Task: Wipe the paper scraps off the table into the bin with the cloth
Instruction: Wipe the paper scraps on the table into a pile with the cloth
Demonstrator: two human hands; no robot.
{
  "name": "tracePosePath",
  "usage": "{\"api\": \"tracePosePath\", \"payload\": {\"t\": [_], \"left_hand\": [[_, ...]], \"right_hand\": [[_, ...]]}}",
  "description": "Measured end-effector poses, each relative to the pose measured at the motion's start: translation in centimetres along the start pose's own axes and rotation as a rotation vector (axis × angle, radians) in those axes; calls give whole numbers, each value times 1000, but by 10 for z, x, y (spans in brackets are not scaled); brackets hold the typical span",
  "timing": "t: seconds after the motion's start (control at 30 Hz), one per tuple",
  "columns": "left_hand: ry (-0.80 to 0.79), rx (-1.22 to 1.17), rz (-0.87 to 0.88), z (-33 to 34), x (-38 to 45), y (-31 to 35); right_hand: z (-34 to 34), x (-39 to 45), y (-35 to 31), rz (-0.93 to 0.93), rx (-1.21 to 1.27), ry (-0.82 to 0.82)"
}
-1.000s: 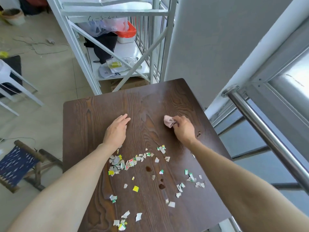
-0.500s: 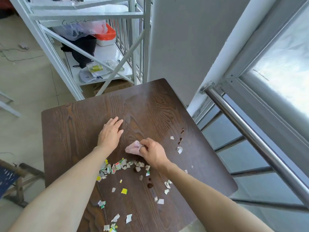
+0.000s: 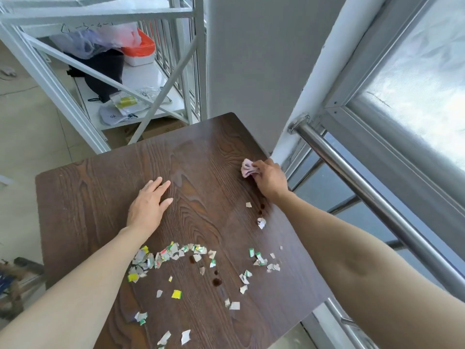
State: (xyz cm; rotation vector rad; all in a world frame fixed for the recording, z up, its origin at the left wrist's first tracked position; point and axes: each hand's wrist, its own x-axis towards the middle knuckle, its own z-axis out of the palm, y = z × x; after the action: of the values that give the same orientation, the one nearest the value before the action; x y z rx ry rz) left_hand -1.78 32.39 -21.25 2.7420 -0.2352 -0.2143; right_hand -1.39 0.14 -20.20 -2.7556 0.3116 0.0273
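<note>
A dark wooden table (image 3: pixel 100 197) carries many small paper scraps (image 3: pixel 171 255), heaped in a curved band near its middle and strewn toward the near edge. A few stray scraps (image 3: pixel 261 222) lie by the right edge. My right hand (image 3: pixel 270 178) is shut on a bunched pink cloth (image 3: pixel 247 168), pressed on the tabletop at the far right corner. My left hand (image 3: pixel 148 205) lies flat on the wood, fingers apart, just beyond the scrap band. No bin shows.
A white metal shelf rack (image 3: pixel 105 79) with bags and boxes stands behind the table. A steel rail (image 3: pixel 372 197) and window frame run along the right. A wooden stool (image 3: pixel 12 285) sits at the lower left on the floor.
My right hand has carried the cloth from beside the scrap band out to the table's far right corner. My left hand has stayed flat. The camera has turned to the right.
</note>
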Motion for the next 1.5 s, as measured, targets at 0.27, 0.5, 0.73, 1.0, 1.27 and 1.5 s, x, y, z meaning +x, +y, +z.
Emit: {"api": "tracePosePath", "payload": {"t": [0.27,0.5,0.73,1.0,1.27,1.5], "left_hand": [[-14,5,-26,1,1,3],[-61,43,-42,0,2,7],[-34,-28,15,0,-11,16],[-62,-46,73,10,-23,11],[-92,-39,76,8,-20,12],[-143,-23,98,5,-22,9]], "right_hand": [[32,-75,-39,-165,121,8],[29,-117,-65,-417,142,-249],[-28,-76,-19,-226,159,-3],[-6,-99,26,130,137,29],[38,-156,-58,79,231,30],[56,-170,-124,-4,357,-151]]}}
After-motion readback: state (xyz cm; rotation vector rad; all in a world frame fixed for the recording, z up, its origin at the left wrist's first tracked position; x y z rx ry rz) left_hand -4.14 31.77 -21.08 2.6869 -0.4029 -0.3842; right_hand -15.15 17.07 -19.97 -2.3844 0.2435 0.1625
